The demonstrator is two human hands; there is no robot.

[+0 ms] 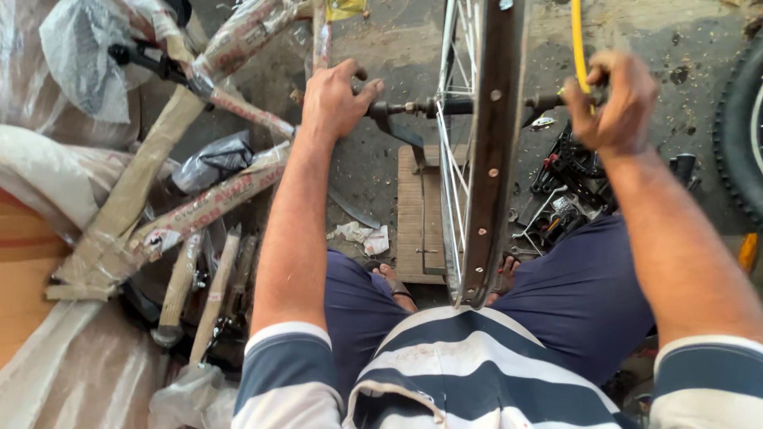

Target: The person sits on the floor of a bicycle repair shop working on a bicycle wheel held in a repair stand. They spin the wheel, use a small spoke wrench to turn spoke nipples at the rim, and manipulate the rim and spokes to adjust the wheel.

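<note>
bare wheel rim (pixel 485 159) stands upright between both hands, left hand (pixel 334 99) grip clamped on the axle end (pixel 389 109), right hand (pixel 616 99) grip clamped on the opposite axle end, wooden board (pixel 415 210) on the floor below

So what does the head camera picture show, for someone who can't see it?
A person's left hand and right hand grip the two ends of the axle of a bare bicycle wheel rim standing upright between their knees. A paper-wrapped bicycle frame lies to the left.
</note>
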